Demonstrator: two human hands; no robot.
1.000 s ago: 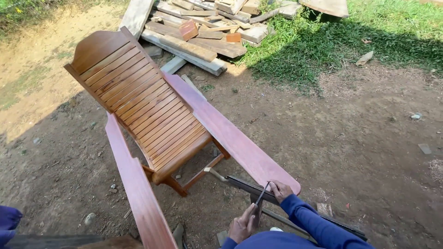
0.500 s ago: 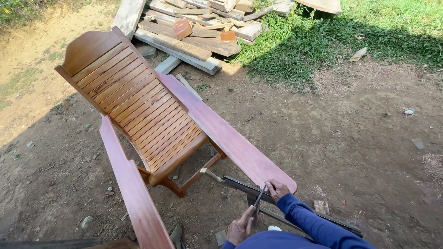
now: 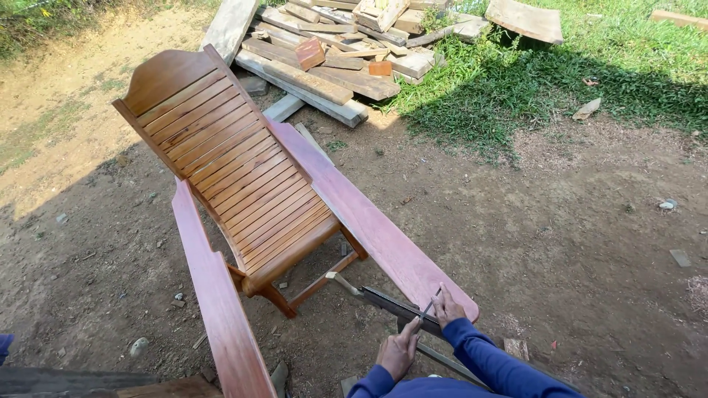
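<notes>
A long dark metal blade with a pale handle lies across the near end of the chair's right arm rail. A thin metal file crosses the blade at an angle. My left hand grips the file's lower end, below the blade. My right hand holds its upper end, with the fingers resting on the rail's rounded tip. Both arms wear blue sleeves. The slatted wooden reclining chair stands on bare earth ahead of me, its left arm rail running toward the bottom edge.
A pile of planks and timber offcuts lies beyond the chair, beside grass at the top right. Dirt ground with small stones spreads to the right. A dark board sits at the bottom left.
Both hands stay at the blade with the file between them, which has shifted only slightly. The view has swung a little, so the chair sits further right in the picture.
</notes>
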